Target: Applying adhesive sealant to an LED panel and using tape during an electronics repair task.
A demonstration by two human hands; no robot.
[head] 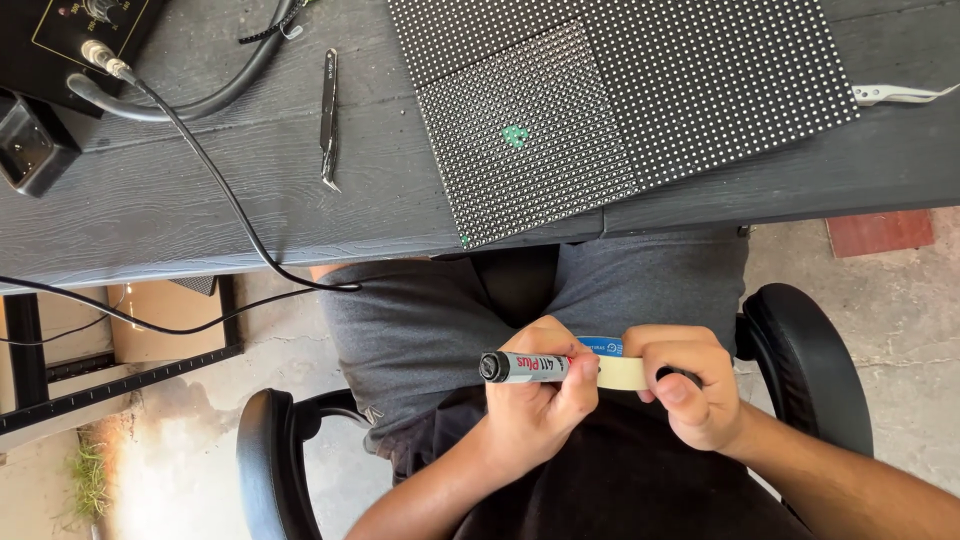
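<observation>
From the head camera, looking down past the near edge of the dark wooden tabletop (200, 190), both hands work over the lap, well clear of the table. The left hand (535, 395) is clenched around a grey marker (525, 367) whose black cap end points to the person's left, while its thumb side also presses against a roll of cream masking tape (618, 370). The right hand (690, 385) grasps the other side of that roll, thumb on top, fingers curled under; the roll sits between the two hands, partly hidden by them. Because the marker is carried in the same fist that steadies the tape, it looks liable to slip and drop to the floor between the knees, and if its cap is loose it could mark the grey shorts (430, 320). On the tabletop, a smaller dotted LED panel (525, 135) lies over a larger one (700, 70) and overhangs the near edge, so a knee lifted against it could tip it off. Tweezers (328, 120) lie left of the panels, and a black cable (215, 185) trails over the near edge, where a leg could snag it.
</observation>
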